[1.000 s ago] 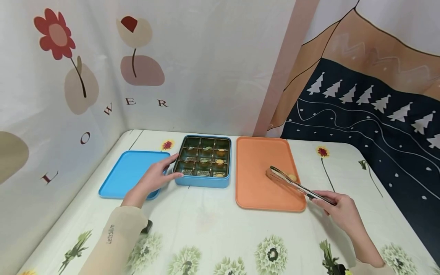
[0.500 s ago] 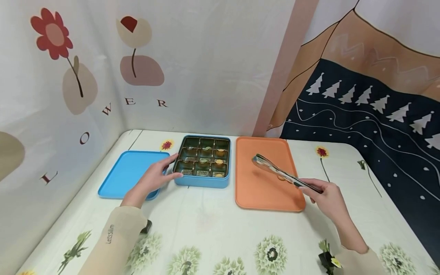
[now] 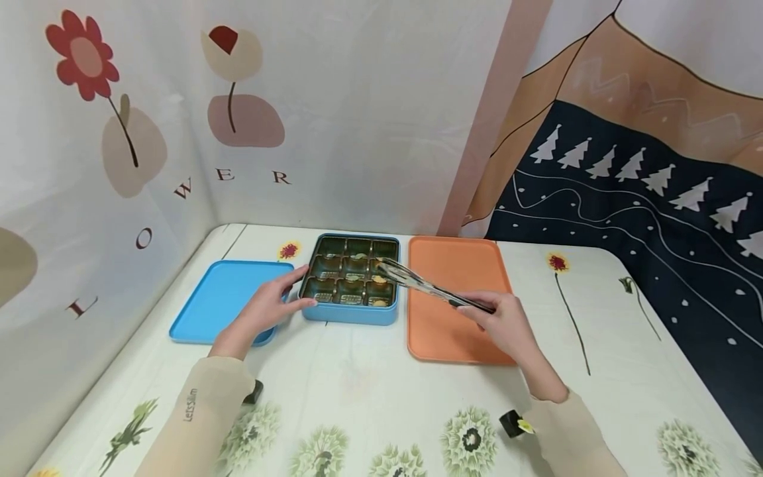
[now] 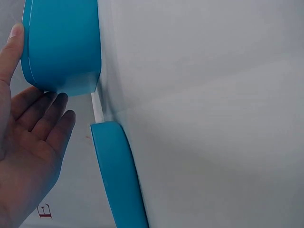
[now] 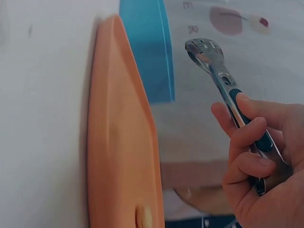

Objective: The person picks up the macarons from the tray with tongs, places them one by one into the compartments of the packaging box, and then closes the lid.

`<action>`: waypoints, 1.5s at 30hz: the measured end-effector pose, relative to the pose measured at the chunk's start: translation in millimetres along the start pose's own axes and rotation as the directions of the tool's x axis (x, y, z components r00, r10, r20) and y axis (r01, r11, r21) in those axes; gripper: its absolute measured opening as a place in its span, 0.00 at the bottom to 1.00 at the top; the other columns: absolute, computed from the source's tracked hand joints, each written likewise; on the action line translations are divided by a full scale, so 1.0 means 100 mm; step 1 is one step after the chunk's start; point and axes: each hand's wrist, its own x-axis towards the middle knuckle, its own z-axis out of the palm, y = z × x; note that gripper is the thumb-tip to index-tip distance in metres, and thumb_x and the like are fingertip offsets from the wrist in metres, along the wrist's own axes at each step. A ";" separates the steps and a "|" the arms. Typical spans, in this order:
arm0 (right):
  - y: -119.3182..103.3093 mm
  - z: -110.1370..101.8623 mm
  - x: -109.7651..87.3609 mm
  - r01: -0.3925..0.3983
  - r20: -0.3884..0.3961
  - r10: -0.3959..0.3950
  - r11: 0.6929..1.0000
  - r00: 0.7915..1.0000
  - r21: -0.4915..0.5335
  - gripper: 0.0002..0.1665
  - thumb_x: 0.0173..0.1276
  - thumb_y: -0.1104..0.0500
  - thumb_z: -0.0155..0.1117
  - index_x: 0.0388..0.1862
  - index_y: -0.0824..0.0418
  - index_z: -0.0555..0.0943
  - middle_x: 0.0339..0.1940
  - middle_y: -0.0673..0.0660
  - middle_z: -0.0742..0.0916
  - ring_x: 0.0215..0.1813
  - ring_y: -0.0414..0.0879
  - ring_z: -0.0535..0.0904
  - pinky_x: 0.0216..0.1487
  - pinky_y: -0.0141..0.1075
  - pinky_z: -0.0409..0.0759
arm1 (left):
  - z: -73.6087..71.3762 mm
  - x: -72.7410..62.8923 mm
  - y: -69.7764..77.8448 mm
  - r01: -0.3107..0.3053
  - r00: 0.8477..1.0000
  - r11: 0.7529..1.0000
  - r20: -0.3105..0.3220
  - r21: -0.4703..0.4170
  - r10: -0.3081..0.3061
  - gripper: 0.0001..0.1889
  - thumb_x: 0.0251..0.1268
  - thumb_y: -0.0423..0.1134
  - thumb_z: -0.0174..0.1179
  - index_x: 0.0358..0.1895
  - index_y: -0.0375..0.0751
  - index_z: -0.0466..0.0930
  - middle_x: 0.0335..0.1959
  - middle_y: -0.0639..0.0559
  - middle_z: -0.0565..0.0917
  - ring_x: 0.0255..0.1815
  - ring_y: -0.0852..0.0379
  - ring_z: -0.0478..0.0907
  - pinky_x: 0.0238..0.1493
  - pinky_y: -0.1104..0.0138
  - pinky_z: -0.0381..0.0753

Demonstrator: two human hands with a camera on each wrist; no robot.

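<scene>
My left hand (image 3: 265, 311) steadies the blue box (image 3: 352, 314) at its near left corner, thumb on the front and straight fingers along the left side. Inside is a dark divider tray (image 3: 322, 267) with several compartments. Small round yellowish pieces (image 3: 379, 303) lie in its right column. With curled fingers, my right hand (image 3: 503, 324) grips metal tongs (image 3: 429, 289) whose tips reach over that column. A small brownish-orange piece (image 5: 203, 58) shows between the tong heads in the right wrist view; its kind I cannot tell.
An orange tray (image 3: 453, 341) stands right of the box, partly under my right hand. One yellowish piece (image 5: 146, 217) lies on it in the right wrist view. A blue lid (image 3: 211, 305) lies left of the box. Printed curtains (image 3: 369, 119) hang behind the table.
My right hand has carried the tongs leftward, from over the orange tray to the box's right column, lifting them off the tray on the way. My left hand has stayed at the box.
</scene>
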 end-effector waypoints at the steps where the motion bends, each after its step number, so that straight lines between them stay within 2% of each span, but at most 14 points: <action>1: -0.02 0.05 0.02 0.003 0.008 -0.003 1.000 1.000 0.006 0.15 0.67 0.57 0.70 0.50 0.62 0.88 0.18 0.54 0.78 0.17 0.39 0.66 0.16 0.31 0.64 | 0.00 0.00 0.00 0.000 1.000 1.000 0.001 0.000 0.000 0.46 0.65 0.59 0.64 0.80 0.47 0.52 0.78 0.34 0.58 0.76 0.30 0.59 0.69 0.35 0.66; 6: -0.10 0.28 0.12 0.008 0.053 -0.011 0.999 0.999 0.046 0.14 0.67 0.58 0.70 0.49 0.62 0.88 0.20 0.57 0.81 0.17 0.38 0.65 0.17 0.30 0.62 | -0.02 0.01 0.01 0.003 1.000 1.000 0.006 -0.001 -0.003 0.46 0.65 0.59 0.63 0.81 0.47 0.52 0.78 0.34 0.58 0.76 0.30 0.59 0.69 0.36 0.65; 12: -0.20 0.53 0.20 -0.004 0.098 -0.004 0.997 0.995 0.075 0.13 0.67 0.59 0.70 0.49 0.61 0.88 0.33 0.67 0.89 0.19 0.39 0.68 0.19 0.29 0.63 | -0.03 0.01 0.01 0.005 1.000 1.000 0.005 0.000 -0.005 0.46 0.65 0.59 0.64 0.81 0.48 0.52 0.79 0.34 0.58 0.76 0.30 0.59 0.70 0.36 0.65; 19: -0.24 0.77 0.24 0.004 0.126 -0.012 0.998 0.992 0.064 0.12 0.65 0.61 0.71 0.47 0.61 0.89 0.34 0.60 0.91 0.16 0.39 0.64 0.17 0.28 0.61 | -0.04 -0.01 0.00 0.001 1.000 1.000 -0.001 0.008 -0.001 0.46 0.65 0.58 0.63 0.81 0.47 0.52 0.78 0.32 0.58 0.76 0.29 0.58 0.70 0.35 0.64; 24: -0.24 0.84 0.24 0.027 0.140 -0.034 0.998 0.990 0.051 0.13 0.65 0.62 0.71 0.49 0.61 0.89 0.34 0.59 0.91 0.15 0.36 0.63 0.18 0.28 0.61 | -0.04 -0.01 0.00 -0.005 1.000 1.000 -0.003 0.008 0.005 0.46 0.65 0.58 0.63 0.81 0.48 0.52 0.78 0.32 0.58 0.75 0.29 0.59 0.69 0.36 0.65; 29: -0.23 0.82 0.22 0.015 0.142 -0.023 0.998 0.990 0.057 0.15 0.64 0.61 0.72 0.50 0.60 0.88 0.36 0.59 0.91 0.17 0.37 0.65 0.18 0.28 0.63 | -0.03 -0.01 0.00 -0.003 1.000 1.000 0.001 0.003 0.003 0.46 0.65 0.59 0.63 0.81 0.48 0.52 0.78 0.33 0.58 0.75 0.30 0.60 0.69 0.36 0.65; 34: -0.21 0.70 0.16 -0.013 0.130 0.003 0.997 0.992 0.079 0.15 0.63 0.61 0.73 0.50 0.58 0.88 0.41 0.58 0.91 0.23 0.40 0.71 0.20 0.28 0.64 | -0.03 -0.01 0.00 -0.005 1.000 1.000 0.000 0.003 0.005 0.46 0.65 0.58 0.63 0.81 0.48 0.52 0.78 0.32 0.58 0.75 0.30 0.59 0.69 0.36 0.65; 39: -0.12 0.50 0.07 -0.023 0.114 0.012 0.995 0.993 0.093 0.19 0.63 0.58 0.74 0.53 0.60 0.87 0.43 0.61 0.91 0.25 0.40 0.74 0.21 0.29 0.66 | -0.03 0.00 0.01 -0.008 1.000 1.000 -0.001 0.012 0.008 0.46 0.65 0.57 0.64 0.81 0.47 0.52 0.78 0.33 0.58 0.76 0.30 0.59 0.69 0.35 0.65; 42: -0.06 0.36 0.00 -0.033 0.100 0.025 0.996 0.995 0.087 0.21 0.64 0.58 0.73 0.55 0.61 0.86 0.39 0.62 0.89 0.24 0.44 0.76 0.21 0.30 0.69 | -0.02 -0.01 0.01 -0.007 1.000 1.000 0.000 0.012 0.007 0.46 0.65 0.57 0.64 0.81 0.47 0.52 0.78 0.33 0.58 0.76 0.30 0.59 0.69 0.36 0.65; 45: 0.00 0.20 -0.06 -0.050 0.076 0.045 0.996 0.996 0.071 0.21 0.65 0.57 0.72 0.56 0.61 0.85 0.36 0.62 0.86 0.19 0.45 0.72 0.19 0.31 0.69 | -0.02 -0.01 0.01 -0.008 1.000 1.000 0.002 0.007 0.008 0.46 0.65 0.58 0.64 0.80 0.47 0.52 0.78 0.33 0.58 0.76 0.30 0.58 0.70 0.36 0.65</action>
